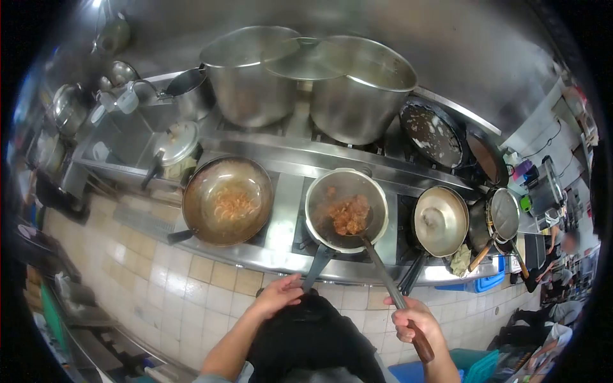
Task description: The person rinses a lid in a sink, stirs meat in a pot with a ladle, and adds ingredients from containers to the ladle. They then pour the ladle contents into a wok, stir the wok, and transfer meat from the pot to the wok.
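Observation:
My right hand [412, 318] is wrapped round the wooden grip of a long metal utensil [383, 271]. Its far end reaches into a deep silver pot [311, 214], under or beside a clump of reddish-brown food [349, 214]. The pot stands on the stove, and its dark handle [317, 268] points toward me. Close to that handle's end is my left hand [281, 295], fingers loosely spread; nothing shows in it. To the left, a wide brown pan [195, 210] holds sliced food [233, 204] in a thin layer of liquid.
Two large stockpots [252, 89] [357, 105] stand behind. Right of the pot are a light pan [440, 223], a blackened pan [431, 131] and a mesh strainer [504, 214]. A lidded pot [177, 143] and a sink [131, 131] are left. Other people stand far right.

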Action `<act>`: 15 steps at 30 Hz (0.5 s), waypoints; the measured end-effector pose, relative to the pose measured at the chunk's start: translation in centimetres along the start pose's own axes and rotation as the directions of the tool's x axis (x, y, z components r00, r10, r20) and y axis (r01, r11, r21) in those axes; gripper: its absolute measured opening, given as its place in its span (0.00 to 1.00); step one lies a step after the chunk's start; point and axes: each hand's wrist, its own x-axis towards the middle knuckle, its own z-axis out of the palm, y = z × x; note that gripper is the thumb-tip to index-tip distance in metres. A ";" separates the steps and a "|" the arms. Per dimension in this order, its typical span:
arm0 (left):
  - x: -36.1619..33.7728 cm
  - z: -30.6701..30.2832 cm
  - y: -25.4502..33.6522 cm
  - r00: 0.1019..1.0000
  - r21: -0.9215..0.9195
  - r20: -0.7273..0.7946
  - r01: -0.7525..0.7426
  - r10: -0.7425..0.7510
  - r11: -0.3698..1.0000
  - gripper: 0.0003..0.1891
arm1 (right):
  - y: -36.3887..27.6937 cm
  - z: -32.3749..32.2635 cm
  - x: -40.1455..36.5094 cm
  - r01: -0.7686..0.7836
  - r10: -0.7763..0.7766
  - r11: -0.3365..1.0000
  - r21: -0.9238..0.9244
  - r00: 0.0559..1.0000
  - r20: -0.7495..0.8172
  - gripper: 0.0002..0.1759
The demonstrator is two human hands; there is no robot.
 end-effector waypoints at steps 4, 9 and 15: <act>-2.8 -3.5 0.1 0.997 -0.053 -0.071 -0.001 -0.002 0.999 0.30 | 0.7 2.7 -1.4 0.060 -0.058 0.998 0.033 0.997 -0.055 0.28; -7.6 -11.5 -3.5 0.955 -0.250 -0.295 -0.057 -0.020 0.967 0.27 | 1.0 8.2 -2.0 0.118 -0.119 0.993 -0.017 0.989 -0.084 0.26; -12.3 -20.7 -11.2 0.819 -0.310 -0.572 -0.162 -0.048 0.937 0.27 | 1.6 14.5 1.8 0.116 -0.119 0.991 -0.066 0.992 -0.051 0.27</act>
